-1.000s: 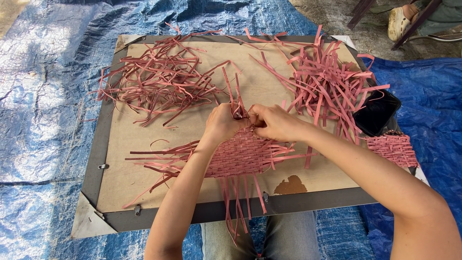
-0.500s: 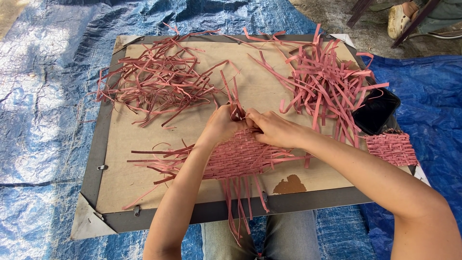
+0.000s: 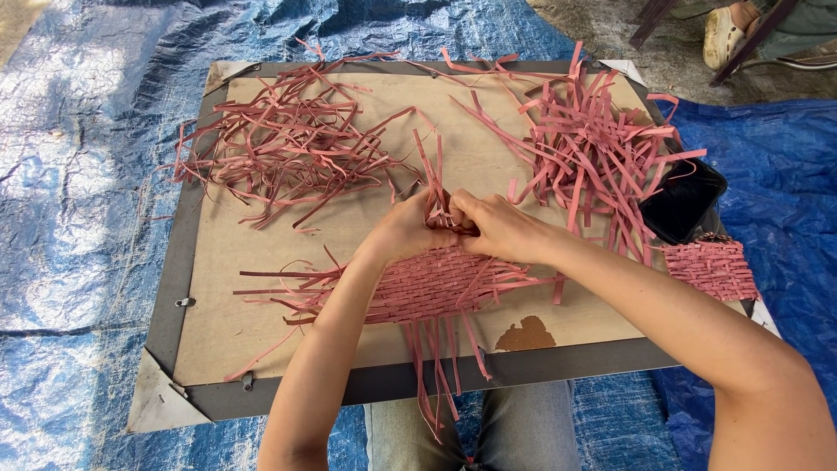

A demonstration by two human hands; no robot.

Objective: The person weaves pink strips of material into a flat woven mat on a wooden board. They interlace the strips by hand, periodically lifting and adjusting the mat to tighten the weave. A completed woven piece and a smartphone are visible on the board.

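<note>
Left hand, right hand, mid-board weave

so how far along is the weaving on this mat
Done: a dense woven patch, plus a small finished mat at the right. In hand: left hand and right hand pinch upright strips at its far edge. Left: loose ends all round, two piles of unused strips.

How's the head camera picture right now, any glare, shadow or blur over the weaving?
Head view: sharp overall, even daylight; the pink woven strip mat and both hands, left hand and right hand, are clearly lit. Head view: bright glare washes the crinkled blue tarp at left. Head view: soft shadows under the forearms on the brown board; no visible motion blur.
</note>
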